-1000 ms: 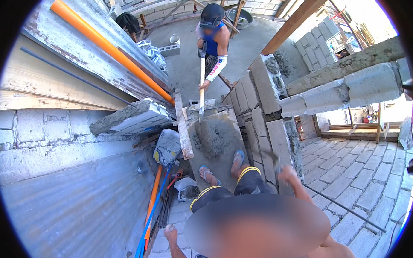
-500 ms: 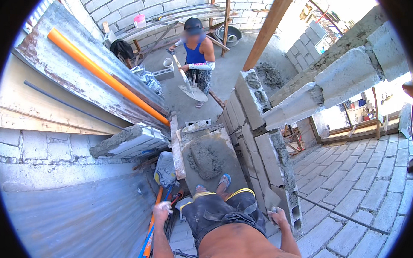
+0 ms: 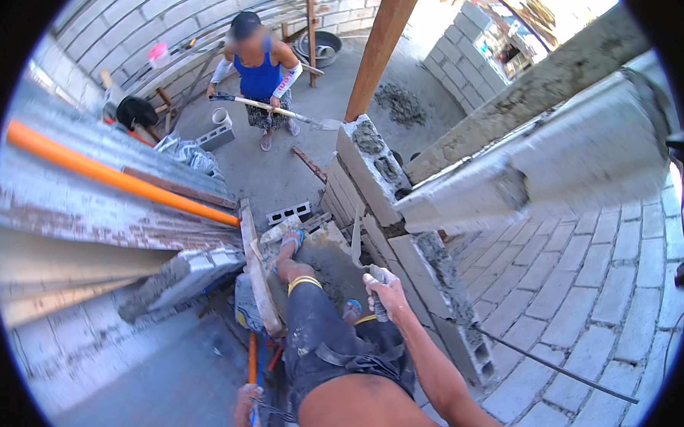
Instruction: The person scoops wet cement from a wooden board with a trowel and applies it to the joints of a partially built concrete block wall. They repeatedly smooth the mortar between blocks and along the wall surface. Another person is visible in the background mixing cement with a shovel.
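Observation:
My right hand (image 3: 389,295) is closed around the handle of a masonry trowel (image 3: 357,238). The trowel's blade points up and away, seen nearly edge-on, beside the hollow-block wall (image 3: 429,278) on my right. Grey wet mortar lies along the top of that wall. Low on the left, my left hand (image 3: 247,403) hangs near an orange pipe (image 3: 253,358); its fingers are blurred. Under me is a mortar board (image 3: 328,252), with a mortar heap (image 3: 331,279) partly covered by my legs. My forward foot (image 3: 288,245) is at the board's far end.
A co-worker (image 3: 259,72) in a blue top holds a shovel (image 3: 276,109) ahead. A wooden post (image 3: 384,51) rises beyond the wall. Corrugated sheets and a long orange pipe (image 3: 127,177) lean at left. A hollow block (image 3: 288,213) lies ahead; more mortar (image 3: 402,104) sits on the floor.
My right hand has come up and forward with the trowel. One foot has stepped ahead. My left hand is lower, and the co-worker's shovel has swung toward the wall.

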Motion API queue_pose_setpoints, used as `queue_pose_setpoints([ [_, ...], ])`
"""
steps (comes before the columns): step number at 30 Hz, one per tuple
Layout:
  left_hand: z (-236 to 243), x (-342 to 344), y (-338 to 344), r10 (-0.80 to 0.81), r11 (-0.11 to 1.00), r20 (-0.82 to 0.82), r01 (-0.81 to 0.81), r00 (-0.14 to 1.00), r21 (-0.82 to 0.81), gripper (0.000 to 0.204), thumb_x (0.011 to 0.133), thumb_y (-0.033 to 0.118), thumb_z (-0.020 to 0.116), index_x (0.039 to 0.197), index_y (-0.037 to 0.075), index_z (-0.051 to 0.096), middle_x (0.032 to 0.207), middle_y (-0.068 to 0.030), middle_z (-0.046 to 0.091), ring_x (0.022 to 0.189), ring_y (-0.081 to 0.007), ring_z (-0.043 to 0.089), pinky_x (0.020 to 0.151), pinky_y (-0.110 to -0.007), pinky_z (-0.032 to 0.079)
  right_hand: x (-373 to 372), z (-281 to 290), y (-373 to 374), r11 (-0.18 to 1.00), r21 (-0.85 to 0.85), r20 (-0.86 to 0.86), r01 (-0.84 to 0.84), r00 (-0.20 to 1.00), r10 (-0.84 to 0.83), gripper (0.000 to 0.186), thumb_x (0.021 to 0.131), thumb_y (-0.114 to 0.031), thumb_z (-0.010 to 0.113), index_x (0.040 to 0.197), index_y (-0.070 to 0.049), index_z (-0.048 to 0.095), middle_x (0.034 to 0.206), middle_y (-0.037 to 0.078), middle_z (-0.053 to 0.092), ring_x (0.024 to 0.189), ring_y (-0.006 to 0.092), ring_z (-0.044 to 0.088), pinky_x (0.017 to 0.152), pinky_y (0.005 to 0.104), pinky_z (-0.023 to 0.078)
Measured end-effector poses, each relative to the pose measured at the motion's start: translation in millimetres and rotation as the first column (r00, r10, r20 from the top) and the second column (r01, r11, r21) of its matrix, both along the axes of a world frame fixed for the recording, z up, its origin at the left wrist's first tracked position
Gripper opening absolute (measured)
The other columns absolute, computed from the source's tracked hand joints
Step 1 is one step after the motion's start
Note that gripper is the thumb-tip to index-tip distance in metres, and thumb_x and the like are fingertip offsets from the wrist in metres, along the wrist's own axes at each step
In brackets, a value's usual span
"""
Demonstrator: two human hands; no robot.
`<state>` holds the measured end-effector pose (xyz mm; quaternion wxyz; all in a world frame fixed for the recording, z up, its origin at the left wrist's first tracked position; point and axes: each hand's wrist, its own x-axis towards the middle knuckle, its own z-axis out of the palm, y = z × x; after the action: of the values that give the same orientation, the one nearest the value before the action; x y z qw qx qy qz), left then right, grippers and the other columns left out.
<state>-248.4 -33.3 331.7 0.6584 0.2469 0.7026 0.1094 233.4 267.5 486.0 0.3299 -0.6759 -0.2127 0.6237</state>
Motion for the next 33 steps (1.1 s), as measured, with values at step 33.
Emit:
queue_pose_setpoints([
  [33, 148, -53, 641, -0.528, 0.684, -0.4, 0.654, 0.749, 0.322, 0.032, 0.084, 0.008, 0.06, 0.114, -0.003, 0.059, 0.1, -0.0137, 0.065, 0.085, -0.0189, 0.062, 0.079, -0.031, 0.05, 8, -75, 185, 0.698, -0.326, -0.269, 0.637, 0.646, -0.715, 0.021, 0.089, -0.03, 0.059, 0.091, -0.009, 0.056, 0.058, 0.003, 0.051, 0.041, 0.0125, 0.045, 0.037, 0.0289, 0.036],
])
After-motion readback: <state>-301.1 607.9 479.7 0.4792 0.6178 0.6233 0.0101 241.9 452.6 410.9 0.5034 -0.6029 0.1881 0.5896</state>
